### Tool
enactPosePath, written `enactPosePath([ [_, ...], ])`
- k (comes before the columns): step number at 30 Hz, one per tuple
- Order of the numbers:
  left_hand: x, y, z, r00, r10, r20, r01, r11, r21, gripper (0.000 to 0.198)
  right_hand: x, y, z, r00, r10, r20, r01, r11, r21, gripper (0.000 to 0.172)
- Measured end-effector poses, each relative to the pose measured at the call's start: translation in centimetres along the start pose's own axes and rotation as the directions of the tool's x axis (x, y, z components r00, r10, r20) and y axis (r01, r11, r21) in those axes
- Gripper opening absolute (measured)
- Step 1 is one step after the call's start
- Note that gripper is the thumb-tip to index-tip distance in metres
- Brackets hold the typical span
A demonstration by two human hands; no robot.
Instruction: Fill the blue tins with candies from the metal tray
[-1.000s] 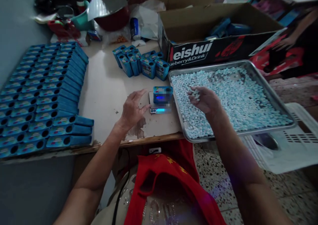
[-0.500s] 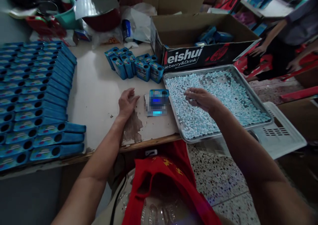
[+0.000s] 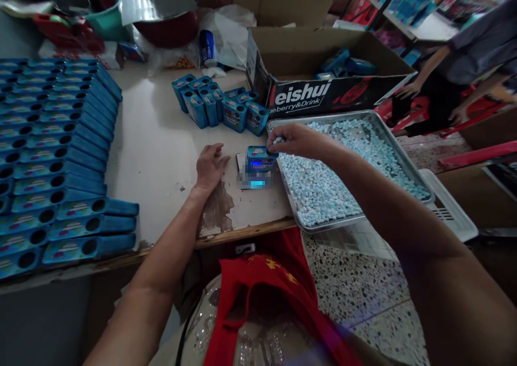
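Note:
My right hand [image 3: 297,140] is pinched round a few pale blue and white candies [image 3: 278,139], right above the round hole of a blue tin [image 3: 258,152]. This tin stands on a small digital scale [image 3: 243,181] with a lit, blurred display. Below my right forearm, a metal tray [image 3: 288,196] holds a spread layer of the same candies [image 3: 323,196]. On the table left of the scale rests my left hand [image 3: 210,167], loosely curled, its thumb apart from the fingers and nothing in it.
Rows of blue tins [image 3: 60,139] fill the table's left side. A smaller group of tins [image 3: 218,104] stands behind the scale, beside a cardboard box [image 3: 339,94] with more tins inside. Under the tray's right side is a white plastic crate [image 3: 454,207]. Another person [image 3: 476,53] sits at far right.
My right hand has moved left from over the tray to the tin's hole, carrying candies. My left hand has stayed beside the scale.

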State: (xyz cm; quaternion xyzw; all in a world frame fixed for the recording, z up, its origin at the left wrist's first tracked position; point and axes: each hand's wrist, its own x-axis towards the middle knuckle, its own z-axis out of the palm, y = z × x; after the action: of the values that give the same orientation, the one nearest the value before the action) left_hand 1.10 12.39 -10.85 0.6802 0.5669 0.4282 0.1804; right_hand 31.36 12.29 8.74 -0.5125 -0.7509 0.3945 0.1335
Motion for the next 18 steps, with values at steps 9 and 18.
enactPosePath([
  [9, 0.1, -0.1, 0.5, 1.000, -0.003, 0.001, 0.003, 1.000, 0.017, 0.040, -0.2, 1.7, 0.5, 0.999, -0.007, -0.035, 0.011, 0.994, 0.111, 0.024],
  [18, 0.2, 0.9, 0.1, 0.998, -0.030, 0.056, 0.026, 0.997, 0.068, 0.035, -4.3, 9.8, -0.8, 0.761, 0.615, -0.209, 0.063, 0.249, 0.966, 0.033],
])
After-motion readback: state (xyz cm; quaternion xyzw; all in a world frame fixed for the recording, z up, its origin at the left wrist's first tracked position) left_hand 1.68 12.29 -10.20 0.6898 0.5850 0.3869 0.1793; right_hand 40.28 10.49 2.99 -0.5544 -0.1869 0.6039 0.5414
